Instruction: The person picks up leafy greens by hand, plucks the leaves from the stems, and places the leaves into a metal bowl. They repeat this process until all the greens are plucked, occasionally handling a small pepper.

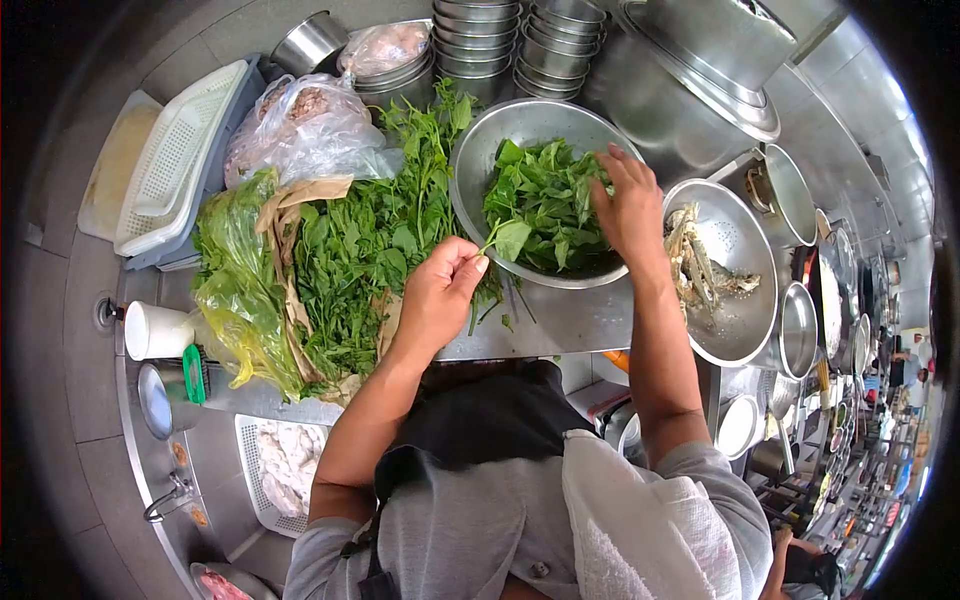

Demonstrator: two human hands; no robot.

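Observation:
My left hand [440, 292] pinches a leafy green sprig [508, 238] by its stem at the near rim of a steel bowl [478, 160]. Picked green leaves [540, 205] fill that bowl. My right hand [628, 205] rests on the leaves at the bowl's right side, fingers closed on some of them. A large pile of green herb stems [365, 245] lies on brown paper [295, 300] to the left of the bowl.
A steel colander [745, 320] holding fish pieces stands at the right. Stacked steel bowls [520, 40] and big pots [700, 60] line the back. Plastic bags [305, 130], a white basket [180, 155] and a white cup [155, 330] sit at the left.

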